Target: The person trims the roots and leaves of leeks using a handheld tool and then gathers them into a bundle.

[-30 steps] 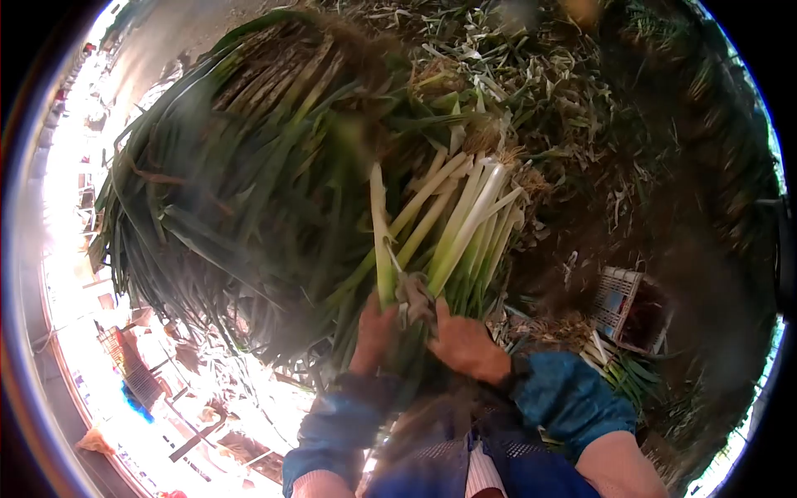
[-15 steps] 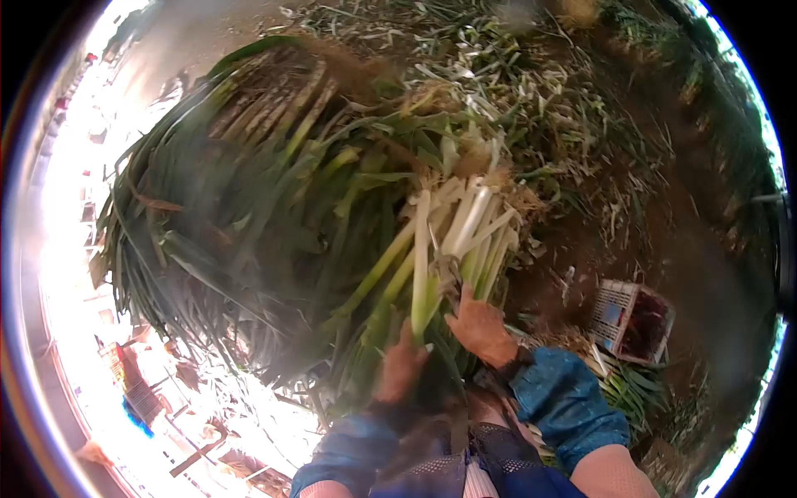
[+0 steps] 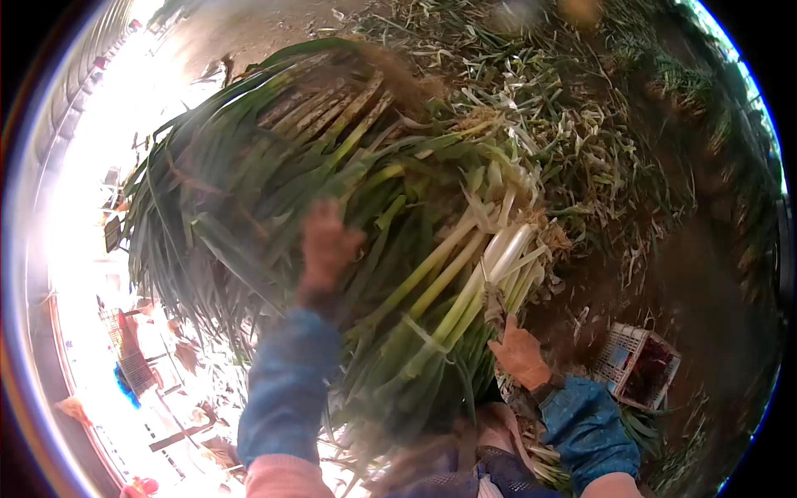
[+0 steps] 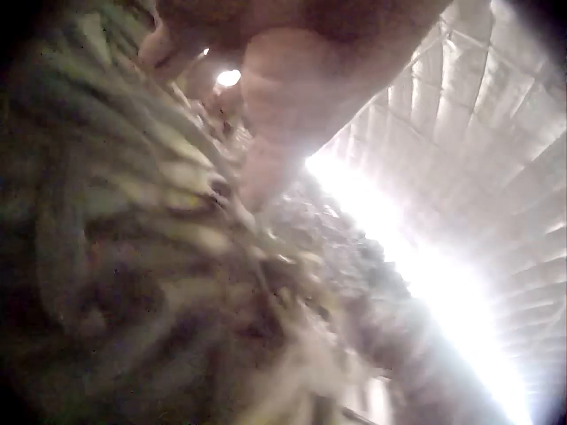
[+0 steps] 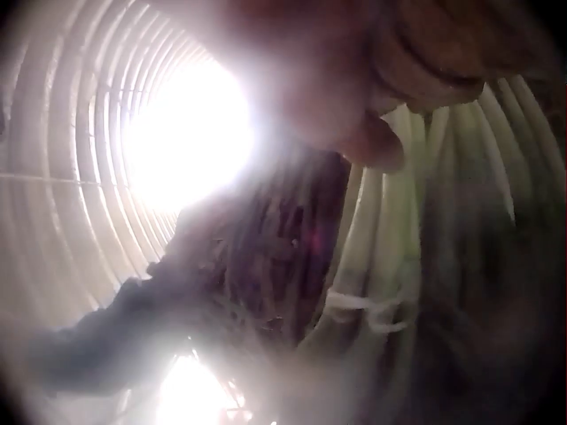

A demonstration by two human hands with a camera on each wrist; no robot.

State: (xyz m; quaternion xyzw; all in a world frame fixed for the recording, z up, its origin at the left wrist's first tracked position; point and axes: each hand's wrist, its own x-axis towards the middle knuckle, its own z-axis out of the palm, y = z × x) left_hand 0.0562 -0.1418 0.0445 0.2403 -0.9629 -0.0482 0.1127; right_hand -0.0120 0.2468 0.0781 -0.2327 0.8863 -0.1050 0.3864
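Observation:
My left hand, blurred, is over the dark green leaves of a big heap of untrimmed leeks, its fingers loosely spread and nothing held. In the left wrist view its fingers point down towards the leaves. My right hand grips a small knife with a wrapped handle; the thin blade points up, away from me. Just beyond it lie cleaned leeks with white shafts, roots to the upper right. The right wrist view has curled fingers above pale leek stalks; the knife is hidden there.
Peeled leaves and scraps litter the ground beyond the heap. A pale plastic crate stands on bare soil at right. Bright light floods the left side, where a rack-like frame stands. A ribbed tunnel cover arches overhead.
The left hand has laid a leek among the cleaned ones, let go and moved up left over the heap. The right hand keeps the knife and appears further right in view.

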